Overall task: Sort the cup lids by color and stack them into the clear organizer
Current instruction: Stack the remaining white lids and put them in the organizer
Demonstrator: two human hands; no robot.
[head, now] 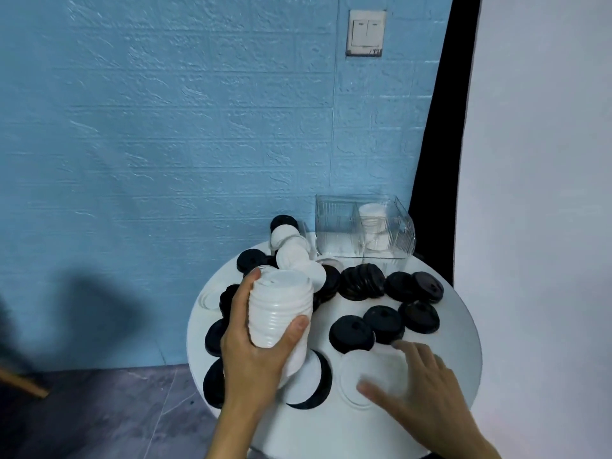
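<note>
Left hand (256, 339) gripping white lid stack (280, 309), fingers curling round it | right hand (420, 385) spreading wide fingers over white lid (367, 376) lying on table (457, 342) | clear organizer (364, 230) holding white lids, right compartment

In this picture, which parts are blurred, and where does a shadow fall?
Head view: the right hand is smeared by motion over a white lid; the left hand gripping the white stack is sharper; a dark soft shadow lies on the blue wall, lower left.

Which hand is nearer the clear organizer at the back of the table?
Left, probably. The left hand grips the white lid stack nearer the clear organizer; the right hand sits at the near edge.
</note>
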